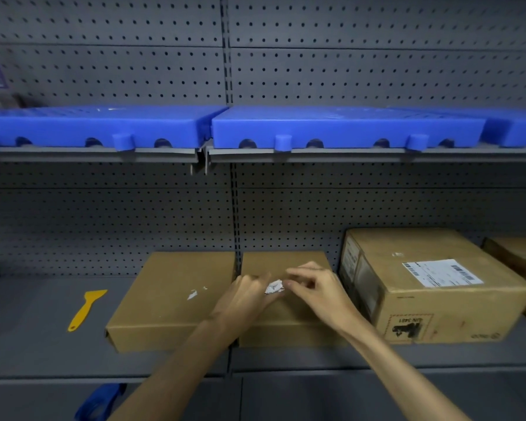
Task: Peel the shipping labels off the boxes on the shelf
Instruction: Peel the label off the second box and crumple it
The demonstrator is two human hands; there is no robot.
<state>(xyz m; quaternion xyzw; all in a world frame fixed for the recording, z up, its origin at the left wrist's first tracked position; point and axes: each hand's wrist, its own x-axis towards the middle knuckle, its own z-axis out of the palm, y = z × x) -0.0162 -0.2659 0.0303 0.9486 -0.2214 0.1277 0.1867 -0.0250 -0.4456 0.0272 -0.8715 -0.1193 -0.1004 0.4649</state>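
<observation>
Two flat brown boxes lie side by side on the grey shelf (43, 354): the left box (164, 302) carries small white label scraps (192, 295), the middle box (286, 262) is partly covered by my hands. My left hand (246, 296) and my right hand (313, 287) meet over the middle box. Both pinch a crumpled white label piece (274, 286) between their fingertips. A taller box (431, 287) to the right bears an intact white shipping label (441, 272) on its top.
A yellow plastic scraper (85, 309) lies on the shelf left of the boxes. Another brown box (520, 262) shows at the far right edge. Blue plastic panels (346, 126) sit on the shelf above. A blue object (99, 401) hangs below the shelf front.
</observation>
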